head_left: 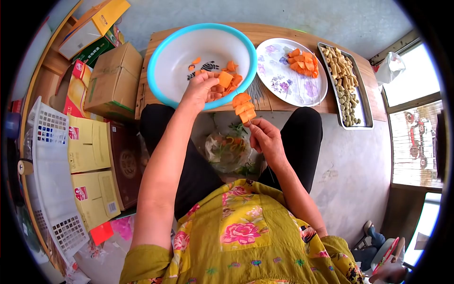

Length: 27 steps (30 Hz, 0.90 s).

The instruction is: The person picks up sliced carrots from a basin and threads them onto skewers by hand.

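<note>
Between thumb and fingers, my left hand pinches an orange carrot slice over the near side of a white basin with a turquoise rim. More carrot pieces lie in the basin's bottom right part. My right hand is closed on a thin skewer, whose upper end carries several carrot slices. That skewer is held in front of the table edge, above my knees. The two hands are apart. Loose thin skewers lie on the table between the basin and a flowered plate.
Skewered carrot slices rest on the plate. Right of it, a metal tray holds tan pieces and green ones. Cardboard boxes and a white plastic basket stand at left. Below the table is a plastic bag with scraps.
</note>
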Tool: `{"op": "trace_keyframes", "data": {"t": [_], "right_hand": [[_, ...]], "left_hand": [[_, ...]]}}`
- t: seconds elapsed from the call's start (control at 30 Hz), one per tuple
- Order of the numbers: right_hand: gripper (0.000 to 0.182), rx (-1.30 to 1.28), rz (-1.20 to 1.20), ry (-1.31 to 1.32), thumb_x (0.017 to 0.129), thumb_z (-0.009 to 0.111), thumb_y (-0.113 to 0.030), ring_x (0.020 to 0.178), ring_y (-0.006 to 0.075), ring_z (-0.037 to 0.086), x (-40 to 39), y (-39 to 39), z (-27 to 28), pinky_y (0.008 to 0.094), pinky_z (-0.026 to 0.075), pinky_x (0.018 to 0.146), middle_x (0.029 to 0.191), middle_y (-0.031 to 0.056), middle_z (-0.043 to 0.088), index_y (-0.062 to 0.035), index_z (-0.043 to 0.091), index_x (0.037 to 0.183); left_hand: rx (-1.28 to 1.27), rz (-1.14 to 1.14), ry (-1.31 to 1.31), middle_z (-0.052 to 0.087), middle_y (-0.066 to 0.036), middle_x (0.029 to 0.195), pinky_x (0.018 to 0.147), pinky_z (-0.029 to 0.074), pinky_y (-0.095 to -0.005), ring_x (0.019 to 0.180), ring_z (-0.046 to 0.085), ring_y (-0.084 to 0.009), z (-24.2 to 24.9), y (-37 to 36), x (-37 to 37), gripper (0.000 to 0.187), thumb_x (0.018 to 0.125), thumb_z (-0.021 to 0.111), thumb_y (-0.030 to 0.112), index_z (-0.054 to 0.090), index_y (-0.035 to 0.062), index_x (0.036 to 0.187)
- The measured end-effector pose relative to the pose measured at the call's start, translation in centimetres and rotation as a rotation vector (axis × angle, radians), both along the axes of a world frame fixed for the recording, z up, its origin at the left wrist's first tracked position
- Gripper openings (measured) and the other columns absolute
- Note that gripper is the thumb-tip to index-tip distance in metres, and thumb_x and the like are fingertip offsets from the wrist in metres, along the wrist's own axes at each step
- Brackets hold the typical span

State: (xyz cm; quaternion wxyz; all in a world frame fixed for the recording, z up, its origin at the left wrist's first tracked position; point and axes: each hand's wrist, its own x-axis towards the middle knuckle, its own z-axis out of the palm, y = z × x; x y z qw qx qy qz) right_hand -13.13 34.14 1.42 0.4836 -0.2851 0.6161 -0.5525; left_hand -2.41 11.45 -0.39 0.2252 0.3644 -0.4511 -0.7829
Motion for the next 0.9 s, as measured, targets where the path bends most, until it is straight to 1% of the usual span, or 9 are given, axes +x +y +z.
{"op": "trace_keyframes", "data": {"t": [0.1, 0.2, 0.27, 0.37, 0.47, 0.7, 0.77, 0.8, 0.9], "right_hand": [[0.019, 0.002, 0.001, 0.002, 0.095, 0.049, -0.016, 0.045, 0.0037, 0.036, 0.24, -0.20, -0.07, 0.0183, 0.029, 0.043, 0.054, -0.0022, 0.046, -0.0019, 0.060, 0.101], [0.019, 0.019, 0.009, 0.013, 0.095, 0.049, -0.016, 0.045, 0.0036, 0.036, 0.31, -0.31, -0.22, 0.0182, 0.029, 0.043, 0.054, -0.0023, 0.046, -0.0019, 0.060, 0.101], [0.019, 0.017, 0.005, 0.002, 0.095, 0.049, -0.016, 0.045, 0.0034, 0.037, 0.33, -0.29, -0.16, 0.0182, 0.029, 0.043, 0.054, -0.0025, 0.046, -0.0020, 0.060, 0.101], [0.019, 0.018, -0.003, -0.009, 0.095, 0.050, -0.016, 0.045, 0.0034, 0.037, 0.27, -0.22, -0.19, 0.0181, 0.029, 0.043, 0.054, -0.0026, 0.046, -0.0020, 0.060, 0.101], [0.018, 0.009, -0.002, -0.018, 0.094, 0.050, -0.016, 0.045, 0.0033, 0.037, 0.21, -0.15, -0.30, 0.0180, 0.029, 0.043, 0.054, -0.0027, 0.046, -0.0023, 0.060, 0.100], [0.018, 0.024, -0.003, 0.009, 0.094, 0.050, -0.016, 0.045, 0.0031, 0.037, 0.21, -0.12, -0.12, 0.0178, 0.029, 0.043, 0.054, -0.0028, 0.046, -0.0025, 0.060, 0.100], [0.016, 0.040, 0.005, -0.001, 0.094, 0.051, -0.016, 0.049, 0.0038, 0.040, 0.18, -0.07, 0.15, 0.0201, 0.031, 0.046, 0.057, -0.0028, 0.046, -0.0023, 0.059, 0.097], [0.016, 0.041, 0.005, 0.000, 0.094, 0.051, -0.016, 0.049, 0.0038, 0.040, 0.22, -0.09, 0.00, 0.0201, 0.031, 0.046, 0.057, -0.0028, 0.046, -0.0023, 0.059, 0.097], [0.018, 0.030, -0.021, 0.029, 0.094, 0.050, -0.015, 0.043, 0.0029, 0.036, 0.49, -0.30, -0.33, 0.0181, 0.028, 0.041, 0.054, -0.0030, 0.046, -0.0024, 0.060, 0.100]], "left_hand": [[-0.011, -0.003, 0.001, 0.063, -0.007, 0.094, 0.058, 0.052, -0.0230, 0.076, 0.062, -0.0122, 0.87, 0.56, -0.08, 0.015, 0.089, 0.054, 0.008, 0.054, 0.0040, 0.103], [-0.047, -0.029, 0.076, 0.064, -0.009, 0.092, 0.056, 0.053, -0.0242, 0.075, 0.064, -0.0140, 0.95, 0.79, -0.15, 0.014, 0.089, 0.054, 0.010, 0.056, 0.0013, 0.100], [-0.041, -0.041, 0.127, 0.064, -0.011, 0.097, 0.059, 0.054, -0.0251, 0.077, 0.065, -0.0156, 0.88, 0.85, -0.27, 0.014, 0.090, 0.052, 0.009, 0.056, 0.0000, 0.100], [-0.023, -0.063, 0.174, 0.063, -0.011, 0.098, 0.063, 0.056, -0.0263, 0.077, 0.065, -0.0163, 1.08, 1.03, -0.36, 0.014, 0.090, 0.052, 0.008, 0.055, -0.0010, 0.100], [-0.019, -0.051, 0.160, 0.063, -0.010, 0.096, 0.066, 0.056, -0.0266, 0.077, 0.064, -0.0164, 0.88, 0.98, -0.53, 0.015, 0.089, 0.052, 0.005, 0.055, -0.0019, 0.101], [-0.091, -0.064, 0.150, 0.063, -0.008, 0.094, 0.067, 0.055, -0.0259, 0.077, 0.064, -0.0148, 0.72, 1.07, -0.66, 0.015, 0.088, 0.056, 0.004, 0.057, -0.0024, 0.102], [-0.108, -0.086, 0.106, 0.062, -0.006, 0.096, 0.073, 0.056, -0.0267, 0.080, 0.063, -0.0140, 0.42, 0.87, -0.61, 0.013, 0.088, 0.058, 0.005, 0.058, -0.0015, 0.099], [-0.108, -0.087, 0.107, 0.062, -0.006, 0.096, 0.073, 0.056, -0.0267, 0.080, 0.063, -0.0140, 0.26, 0.79, -0.60, 0.013, 0.088, 0.058, 0.005, 0.058, -0.0015, 0.099], [-0.163, -0.110, 0.044, 0.062, -0.005, 0.093, 0.074, 0.055, -0.0269, 0.080, 0.062, -0.0133, 0.26, 0.99, -0.74, 0.012, 0.088, 0.059, 0.006, 0.059, -0.0011, 0.097]]}}
